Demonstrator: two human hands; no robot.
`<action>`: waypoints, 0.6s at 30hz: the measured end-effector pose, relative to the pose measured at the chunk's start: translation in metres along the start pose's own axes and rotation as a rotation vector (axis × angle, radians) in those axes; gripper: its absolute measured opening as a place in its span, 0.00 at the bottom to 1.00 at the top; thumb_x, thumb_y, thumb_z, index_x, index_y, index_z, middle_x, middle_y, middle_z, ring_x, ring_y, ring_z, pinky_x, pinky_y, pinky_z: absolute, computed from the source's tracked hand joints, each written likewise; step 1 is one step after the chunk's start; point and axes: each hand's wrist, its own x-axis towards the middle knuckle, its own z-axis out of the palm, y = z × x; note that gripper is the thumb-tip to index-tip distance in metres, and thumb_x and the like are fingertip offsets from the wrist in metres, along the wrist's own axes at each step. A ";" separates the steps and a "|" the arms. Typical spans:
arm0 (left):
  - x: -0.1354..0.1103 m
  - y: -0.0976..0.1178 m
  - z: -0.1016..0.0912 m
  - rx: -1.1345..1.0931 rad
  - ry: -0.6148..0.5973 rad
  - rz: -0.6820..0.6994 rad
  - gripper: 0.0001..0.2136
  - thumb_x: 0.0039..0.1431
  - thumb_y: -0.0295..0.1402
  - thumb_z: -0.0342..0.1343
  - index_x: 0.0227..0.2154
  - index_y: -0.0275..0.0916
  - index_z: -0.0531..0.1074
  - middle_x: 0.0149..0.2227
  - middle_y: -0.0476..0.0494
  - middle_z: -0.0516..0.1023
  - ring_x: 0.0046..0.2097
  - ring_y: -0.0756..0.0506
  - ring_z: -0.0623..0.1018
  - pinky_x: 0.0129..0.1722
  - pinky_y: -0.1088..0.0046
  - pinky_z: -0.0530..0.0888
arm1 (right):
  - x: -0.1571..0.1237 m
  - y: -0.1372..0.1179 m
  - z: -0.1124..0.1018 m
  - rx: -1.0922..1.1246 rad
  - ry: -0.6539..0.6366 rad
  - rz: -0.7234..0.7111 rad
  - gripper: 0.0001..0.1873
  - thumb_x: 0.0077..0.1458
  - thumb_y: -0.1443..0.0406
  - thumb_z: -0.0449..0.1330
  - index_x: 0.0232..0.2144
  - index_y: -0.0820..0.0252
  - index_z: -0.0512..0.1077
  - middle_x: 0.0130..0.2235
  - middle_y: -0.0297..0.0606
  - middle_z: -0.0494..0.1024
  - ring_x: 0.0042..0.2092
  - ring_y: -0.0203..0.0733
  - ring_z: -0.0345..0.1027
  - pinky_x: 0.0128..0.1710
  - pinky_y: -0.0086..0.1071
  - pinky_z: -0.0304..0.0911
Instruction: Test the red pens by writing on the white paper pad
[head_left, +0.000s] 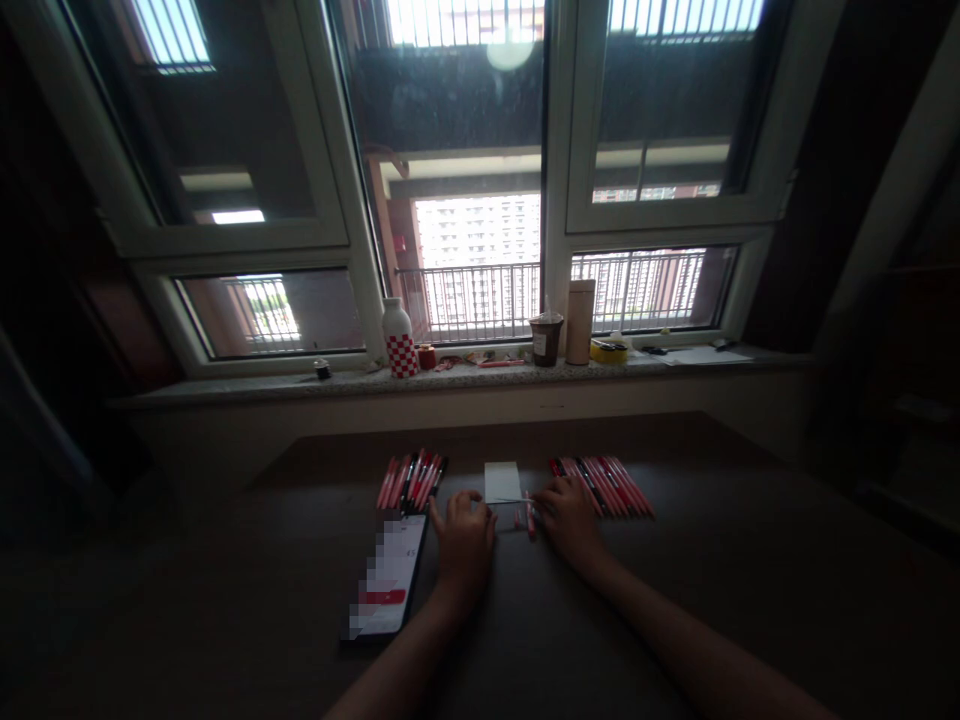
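My left hand (463,545) rests low over the dark table, its thumb and forefinger drawn together just left of a small square of white paper (501,480). Whatever lies between those fingertips is too small to make out. My right hand (571,520) pinches a thin pale stick (514,500), which points left toward my left fingertips across the paper's near edge. Below the stick, a pink pen (531,520) lies beside my right fingers, with a small pinkish piece (517,519) next to it. Rows of pink, red and black pens flank the hands, one left (412,482) and one right (606,486).
A phone (390,580) lies left of my left forearm, its screen lit. Along the windowsill (480,376) stand a red-checked white bottle (400,340), a dark drink cup (546,340), a tan cylinder (580,322) and a yellow roll (609,351). White papers (701,355) lie farther right.
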 end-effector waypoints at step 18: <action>0.003 -0.002 0.005 0.057 -0.057 -0.012 0.07 0.57 0.34 0.53 0.33 0.42 0.76 0.49 0.42 0.71 0.55 0.40 0.65 0.60 0.42 0.46 | 0.000 0.001 0.001 0.009 0.003 -0.002 0.08 0.55 0.66 0.59 0.35 0.54 0.79 0.37 0.40 0.74 0.45 0.47 0.60 0.46 0.36 0.54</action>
